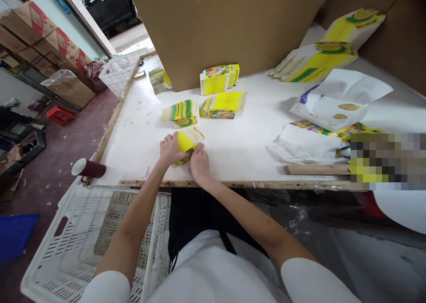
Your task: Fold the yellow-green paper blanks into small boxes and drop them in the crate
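You wore white short-sleeved T-shirt [213,274], front plain where visible, fabric softly creased with greyish shading. Left sleeve [108,286] and right sleeve [311,278] were same white, loose, wide at edges, cut above your elbows [129,233]. Left forearm [142,203], right forearm [246,212], left hand [171,150] and right hand [200,164] were bare. Below shirt you had black bottoms [189,212], trousers or shorts unclear. Thin dark cord [174,264] dangled at your left.
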`<state>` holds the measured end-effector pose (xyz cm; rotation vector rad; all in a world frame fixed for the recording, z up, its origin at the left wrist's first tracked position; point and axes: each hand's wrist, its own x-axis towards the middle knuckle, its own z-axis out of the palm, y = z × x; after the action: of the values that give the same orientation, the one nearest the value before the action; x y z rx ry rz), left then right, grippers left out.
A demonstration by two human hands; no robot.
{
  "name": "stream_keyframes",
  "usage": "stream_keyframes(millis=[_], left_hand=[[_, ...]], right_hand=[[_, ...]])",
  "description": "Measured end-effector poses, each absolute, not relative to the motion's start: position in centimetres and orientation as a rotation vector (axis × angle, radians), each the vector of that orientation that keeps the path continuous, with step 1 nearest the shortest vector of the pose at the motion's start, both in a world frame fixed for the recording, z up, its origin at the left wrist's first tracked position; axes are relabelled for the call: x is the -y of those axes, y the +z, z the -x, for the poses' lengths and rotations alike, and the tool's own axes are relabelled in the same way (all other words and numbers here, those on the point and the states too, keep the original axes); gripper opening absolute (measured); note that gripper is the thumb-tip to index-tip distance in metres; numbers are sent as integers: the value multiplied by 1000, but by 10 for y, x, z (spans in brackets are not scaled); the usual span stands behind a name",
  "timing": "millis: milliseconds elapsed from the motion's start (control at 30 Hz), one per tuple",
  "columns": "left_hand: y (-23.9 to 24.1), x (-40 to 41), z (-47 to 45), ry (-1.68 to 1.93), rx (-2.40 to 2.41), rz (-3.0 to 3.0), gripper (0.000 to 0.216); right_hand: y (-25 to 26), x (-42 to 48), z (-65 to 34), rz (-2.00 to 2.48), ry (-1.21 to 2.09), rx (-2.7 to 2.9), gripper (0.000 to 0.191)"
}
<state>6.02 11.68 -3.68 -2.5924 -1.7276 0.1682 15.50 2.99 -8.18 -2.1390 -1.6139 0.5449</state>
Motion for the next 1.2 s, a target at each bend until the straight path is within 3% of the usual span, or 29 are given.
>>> stream_keyframes(millis=[700, 1200], left_hand=[[-35, -117, -60, 141, 1725, 2612, 93], [-38, -118, -63, 140, 1751, 2588, 84]], right_hand=[[-82, -64, -240, 1909, 552, 1881, 19], [-74, -39, -167, 2076, 707, 1442, 33]])
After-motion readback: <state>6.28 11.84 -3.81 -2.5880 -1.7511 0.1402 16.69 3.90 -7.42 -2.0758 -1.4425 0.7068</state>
